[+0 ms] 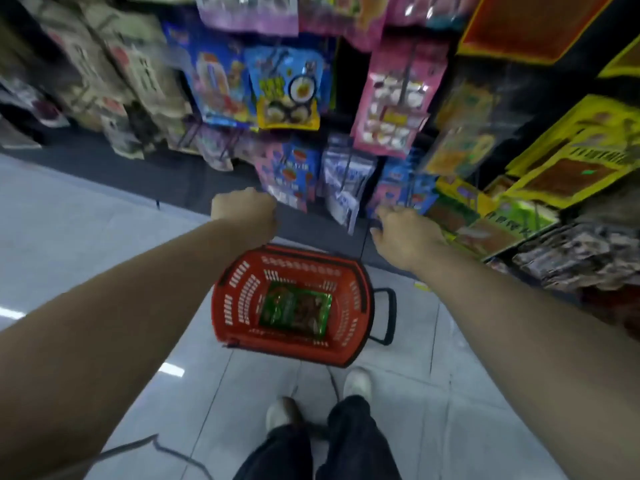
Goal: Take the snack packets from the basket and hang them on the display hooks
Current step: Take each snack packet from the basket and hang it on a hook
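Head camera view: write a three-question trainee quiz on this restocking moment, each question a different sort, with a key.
1. True or false: the red basket stands on the floor tiles with a green packet lying in it.
2. Multiple choice: where are both hands? A) inside the basket B) raised toward the hanging packets on the display C) resting on the person's knees
3. Fill in: the black handle sticks out of the basket on the person's ____ side.

Key
1. True.
2. B: the left hand and right hand are above the basket, near the lower hanging packets. Blur hides whether the fingers hold anything.
3. Right.
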Demonstrator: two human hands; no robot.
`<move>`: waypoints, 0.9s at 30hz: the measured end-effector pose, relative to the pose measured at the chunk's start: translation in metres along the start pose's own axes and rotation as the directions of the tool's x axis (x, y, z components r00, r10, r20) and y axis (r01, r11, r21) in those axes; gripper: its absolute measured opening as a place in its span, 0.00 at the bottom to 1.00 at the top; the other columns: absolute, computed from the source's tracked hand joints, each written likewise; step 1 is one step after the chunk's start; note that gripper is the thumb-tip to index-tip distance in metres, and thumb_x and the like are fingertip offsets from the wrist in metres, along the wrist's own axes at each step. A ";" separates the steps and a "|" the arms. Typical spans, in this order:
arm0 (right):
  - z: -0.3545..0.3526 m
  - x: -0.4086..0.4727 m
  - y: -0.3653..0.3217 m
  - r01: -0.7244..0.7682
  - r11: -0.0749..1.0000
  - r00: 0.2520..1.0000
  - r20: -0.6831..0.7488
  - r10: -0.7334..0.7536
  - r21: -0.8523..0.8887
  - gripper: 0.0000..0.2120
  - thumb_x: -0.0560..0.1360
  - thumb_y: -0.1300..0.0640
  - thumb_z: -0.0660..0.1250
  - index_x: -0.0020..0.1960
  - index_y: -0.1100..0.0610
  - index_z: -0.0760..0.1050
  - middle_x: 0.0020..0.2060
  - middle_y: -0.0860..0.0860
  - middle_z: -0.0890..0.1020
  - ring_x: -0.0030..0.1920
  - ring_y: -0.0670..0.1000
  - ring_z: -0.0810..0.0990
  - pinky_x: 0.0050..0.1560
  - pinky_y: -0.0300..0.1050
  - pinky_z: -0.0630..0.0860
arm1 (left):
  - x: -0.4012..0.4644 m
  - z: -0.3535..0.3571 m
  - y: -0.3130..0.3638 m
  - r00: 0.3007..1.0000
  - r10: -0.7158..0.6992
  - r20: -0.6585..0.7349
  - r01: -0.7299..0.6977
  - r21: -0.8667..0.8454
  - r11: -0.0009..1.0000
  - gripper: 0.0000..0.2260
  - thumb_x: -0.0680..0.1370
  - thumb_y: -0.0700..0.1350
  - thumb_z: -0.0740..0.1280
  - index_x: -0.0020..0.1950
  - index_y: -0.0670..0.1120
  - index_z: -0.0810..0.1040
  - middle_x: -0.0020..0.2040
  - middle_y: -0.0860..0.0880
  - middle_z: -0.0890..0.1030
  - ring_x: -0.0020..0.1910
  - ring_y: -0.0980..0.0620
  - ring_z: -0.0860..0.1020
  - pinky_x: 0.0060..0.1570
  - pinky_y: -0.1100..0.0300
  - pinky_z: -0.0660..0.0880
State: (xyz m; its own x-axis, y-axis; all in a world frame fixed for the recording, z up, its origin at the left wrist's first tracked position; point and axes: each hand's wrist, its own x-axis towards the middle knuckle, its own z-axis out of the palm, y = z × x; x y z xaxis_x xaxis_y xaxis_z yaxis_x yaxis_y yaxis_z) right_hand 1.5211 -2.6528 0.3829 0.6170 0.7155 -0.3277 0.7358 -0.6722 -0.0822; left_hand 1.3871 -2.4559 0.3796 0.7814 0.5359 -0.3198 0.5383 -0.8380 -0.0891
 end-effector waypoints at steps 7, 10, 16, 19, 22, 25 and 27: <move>0.220 0.066 -0.005 0.082 0.996 0.953 0.291 -0.086 0.025 0.17 0.79 0.55 0.57 0.67 0.57 0.66 0.62 0.57 0.74 0.61 0.60 0.73 0.52 0.51 0.72 | 0.036 0.233 0.016 0.938 -0.071 0.339 0.114 -0.106 0.988 0.16 0.77 0.56 0.59 0.61 0.52 0.78 0.56 0.48 0.81 0.54 0.44 0.79 0.50 0.53 0.75; 0.308 0.094 -0.002 0.110 0.994 0.914 0.390 -0.112 0.026 0.16 0.79 0.57 0.57 0.66 0.57 0.68 0.59 0.57 0.76 0.58 0.60 0.76 0.48 0.49 0.72 | 0.050 0.329 0.031 0.892 -0.099 0.441 0.168 -0.119 0.979 0.15 0.78 0.57 0.60 0.58 0.50 0.78 0.52 0.47 0.81 0.51 0.44 0.80 0.45 0.53 0.75; 0.459 0.167 0.006 0.145 0.989 0.898 0.421 -0.125 -0.016 0.13 0.78 0.56 0.57 0.62 0.54 0.70 0.58 0.54 0.77 0.57 0.58 0.77 0.45 0.48 0.71 | 0.099 0.483 0.067 0.870 -0.071 0.489 0.108 -0.048 0.993 0.14 0.79 0.56 0.60 0.57 0.50 0.77 0.50 0.48 0.79 0.49 0.47 0.79 0.40 0.56 0.69; 0.515 0.198 0.009 0.171 0.984 0.887 0.442 -0.130 -0.054 0.14 0.78 0.58 0.57 0.63 0.54 0.71 0.58 0.55 0.77 0.58 0.59 0.77 0.46 0.47 0.71 | 0.120 0.537 0.076 0.849 -0.137 0.510 0.208 -0.085 0.974 0.11 0.78 0.53 0.62 0.55 0.49 0.78 0.50 0.47 0.79 0.50 0.46 0.79 0.42 0.55 0.72; 0.559 0.225 0.004 0.173 0.981 0.879 0.462 -0.115 -0.085 0.16 0.77 0.60 0.58 0.63 0.56 0.70 0.60 0.56 0.76 0.60 0.59 0.76 0.47 0.48 0.72 | 0.139 0.587 0.080 0.688 -0.317 0.652 0.623 -0.307 0.720 0.10 0.77 0.49 0.65 0.50 0.42 0.74 0.47 0.45 0.77 0.43 0.49 0.77 0.41 0.57 0.76; 0.591 0.247 -0.001 0.179 0.979 0.888 0.444 -0.119 -0.096 0.18 0.75 0.62 0.60 0.65 0.57 0.71 0.61 0.56 0.76 0.61 0.59 0.75 0.53 0.49 0.73 | 0.152 0.621 0.080 0.368 -0.367 0.854 0.929 -0.358 0.098 0.12 0.78 0.46 0.67 0.55 0.39 0.73 0.47 0.43 0.76 0.52 0.46 0.77 0.56 0.52 0.77; 0.611 0.261 -0.006 0.196 0.979 0.880 0.451 -0.147 -0.063 0.20 0.75 0.63 0.59 0.67 0.57 0.69 0.62 0.56 0.74 0.62 0.59 0.74 0.52 0.47 0.72 | 0.162 0.636 0.074 0.232 -0.267 0.935 0.948 -0.279 -0.151 0.09 0.79 0.41 0.65 0.55 0.36 0.74 0.48 0.41 0.75 0.54 0.43 0.78 0.55 0.49 0.78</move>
State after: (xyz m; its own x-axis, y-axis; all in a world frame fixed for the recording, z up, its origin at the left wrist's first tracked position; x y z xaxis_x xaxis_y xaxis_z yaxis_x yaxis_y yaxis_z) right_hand 1.5068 -2.5785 -0.2773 0.3088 0.6428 -0.7011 0.8586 -0.5054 -0.0853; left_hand 1.3526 -2.4968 -0.2791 -0.2573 0.2521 -0.9329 0.7478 0.6634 -0.0270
